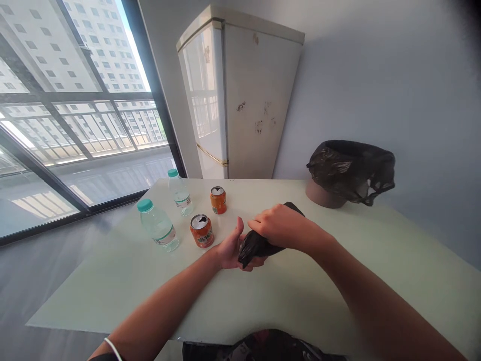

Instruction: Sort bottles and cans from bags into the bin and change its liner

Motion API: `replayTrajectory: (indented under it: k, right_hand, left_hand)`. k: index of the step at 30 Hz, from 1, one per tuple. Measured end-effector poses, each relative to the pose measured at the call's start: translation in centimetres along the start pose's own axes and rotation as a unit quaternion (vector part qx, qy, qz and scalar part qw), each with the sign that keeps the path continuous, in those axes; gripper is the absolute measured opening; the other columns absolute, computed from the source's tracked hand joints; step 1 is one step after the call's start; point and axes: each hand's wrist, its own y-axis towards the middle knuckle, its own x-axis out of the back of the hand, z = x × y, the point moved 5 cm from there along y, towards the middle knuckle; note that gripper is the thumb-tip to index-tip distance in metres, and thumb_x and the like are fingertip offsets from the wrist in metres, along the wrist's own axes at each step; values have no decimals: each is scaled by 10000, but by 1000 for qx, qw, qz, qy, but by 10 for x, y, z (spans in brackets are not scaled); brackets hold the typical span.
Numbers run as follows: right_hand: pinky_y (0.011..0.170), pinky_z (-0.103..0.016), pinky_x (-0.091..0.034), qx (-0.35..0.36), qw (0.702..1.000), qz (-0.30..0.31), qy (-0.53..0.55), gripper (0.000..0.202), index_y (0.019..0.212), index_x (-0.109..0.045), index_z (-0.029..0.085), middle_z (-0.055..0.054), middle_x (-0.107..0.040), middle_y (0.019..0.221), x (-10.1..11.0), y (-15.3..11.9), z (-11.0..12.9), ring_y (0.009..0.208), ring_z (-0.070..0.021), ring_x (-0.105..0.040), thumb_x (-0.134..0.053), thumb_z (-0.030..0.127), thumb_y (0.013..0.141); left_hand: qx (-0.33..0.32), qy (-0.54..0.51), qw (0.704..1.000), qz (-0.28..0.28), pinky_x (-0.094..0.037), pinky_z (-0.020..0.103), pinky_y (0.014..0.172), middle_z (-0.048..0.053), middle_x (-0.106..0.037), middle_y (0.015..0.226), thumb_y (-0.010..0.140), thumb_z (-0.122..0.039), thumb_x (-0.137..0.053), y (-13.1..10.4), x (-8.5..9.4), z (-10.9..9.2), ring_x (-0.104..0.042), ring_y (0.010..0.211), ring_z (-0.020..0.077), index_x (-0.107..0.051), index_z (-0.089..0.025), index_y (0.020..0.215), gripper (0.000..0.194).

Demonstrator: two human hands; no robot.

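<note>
A bunched black plastic bag [263, 245] is held above the table, slanting from upper right to lower left. My right hand [276, 225] is closed over its middle from above, fingers wrapped round it. Under its lower left end lies my left hand [231, 248], palm up, thumb raised away from the bag and fingers stretched out beneath it. The bag partly hides those fingers. Nearest to my left hand stands an opened orange drink can [202, 231], with a second orange can [218, 200] behind it.
Two clear plastic bottles with teal caps, a nearer one [160, 228] and a farther one [180, 195], stand left of the cans. At the back right, a brown bin [325, 195] wears a black bag liner [349, 165]. A white fridge [259, 100] stands behind the pale table [112, 296].
</note>
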Motion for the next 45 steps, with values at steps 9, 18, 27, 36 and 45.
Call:
replayTrajectory:
  k: [9,18,27,36,45]
  right_hand:
    - [686,-337,-296,3,997,-61,-51,214,791,-546,194,-48,-625,817,-4,0,-18,730,-192,-549,-509,15,903]
    - [766,-358,-380,-281,914,-277,94,326,1079,-666,182,-87,-691,980,11,-35,-87,869,-227,-593,-581,41,797]
    - [1036,-441,-540,-201,727,-146,640,626,1420,-585,319,-87,-656,1403,-1,-42,-94,1279,-293,-629,-797,315,832]
    - [1082,-531,-499,-92,575,-30,813,662,1255,-677,199,-152,-735,1244,-63,16,-44,1243,-331,-658,-866,599,764]
    - [842,-348,-571,-180,461,-141,857,374,987,-700,156,-89,-770,931,-84,39,-10,873,-216,-715,-845,454,813]
  left_hand:
    - [-63,138,986,-65,-345,239,449,64,-649,724,770,-265,-785,-2,-11,-10,-492,511,95,-644,-105,847,226]
    - [-100,100,988,-59,-363,252,502,-52,-421,593,661,-100,-594,0,-4,-13,-438,514,117,-618,-128,984,325]
    - [-160,83,977,-111,-230,229,457,-50,-355,593,647,-111,-604,-1,-4,-21,-315,513,88,-528,-163,790,169]
    - [-311,123,903,-271,-321,232,453,-17,-461,636,691,-166,-609,1,6,-29,-432,549,106,-535,-169,723,81]
    - [-213,151,938,-228,-266,226,415,-52,-424,573,647,-180,-571,9,8,-15,-353,467,79,-504,-182,729,106]
